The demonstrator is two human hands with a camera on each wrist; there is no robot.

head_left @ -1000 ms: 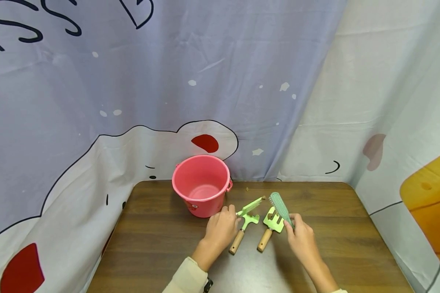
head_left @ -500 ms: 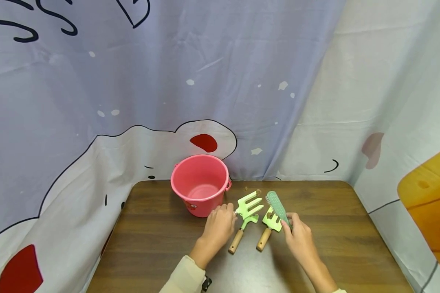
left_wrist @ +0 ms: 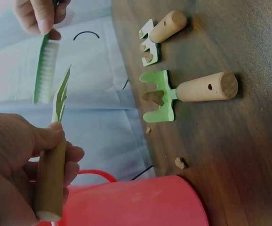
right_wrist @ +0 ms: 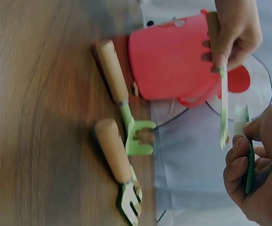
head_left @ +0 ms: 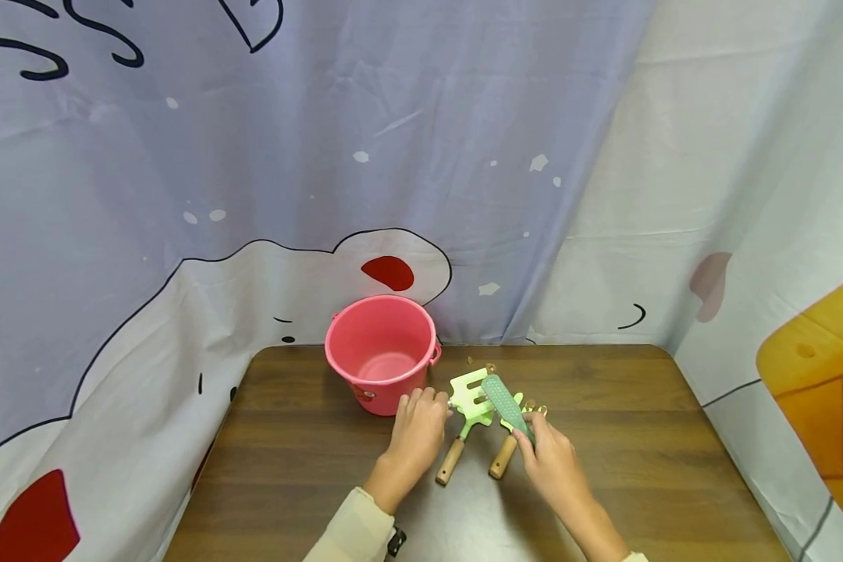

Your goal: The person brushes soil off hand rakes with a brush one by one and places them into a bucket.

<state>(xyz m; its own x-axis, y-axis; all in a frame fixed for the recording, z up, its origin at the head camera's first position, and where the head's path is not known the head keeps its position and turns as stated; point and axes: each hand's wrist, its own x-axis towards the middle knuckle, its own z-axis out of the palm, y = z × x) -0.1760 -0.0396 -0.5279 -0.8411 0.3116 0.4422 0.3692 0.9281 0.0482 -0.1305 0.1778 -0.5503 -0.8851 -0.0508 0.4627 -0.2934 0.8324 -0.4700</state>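
Observation:
My left hand (head_left: pixel 427 407) grips the wooden handle (left_wrist: pixel 49 179) of a light green hand fork (head_left: pixel 467 392), raised above the table just right of a pink bucket (head_left: pixel 382 361). My right hand (head_left: pixel 535 434) holds a darker green brush (head_left: pixel 502 400) by its handle, and the brush head lies across the fork's tines. In the left wrist view the brush bristles (left_wrist: pixel 45 70) sit right beside the fork's blade (left_wrist: pixel 60 96). In the right wrist view the fork (right_wrist: pixel 223 110) hangs next to the brush (right_wrist: pixel 249 157).
Two more small green tools with wooden handles lie on the brown table (head_left: pixel 674 468) under my hands: a rake (head_left: pixel 453 458) and a fork (head_left: pixel 501 459). Bits of dirt (left_wrist: pixel 180 163) lie near the bucket. A printed cloth (head_left: pixel 183 195) hangs behind the table and along its sides.
The right hand has carried the brush left until it lies over the fork's tines. The left hand has turned the fork from edge-on to face-up and lowered it slightly.

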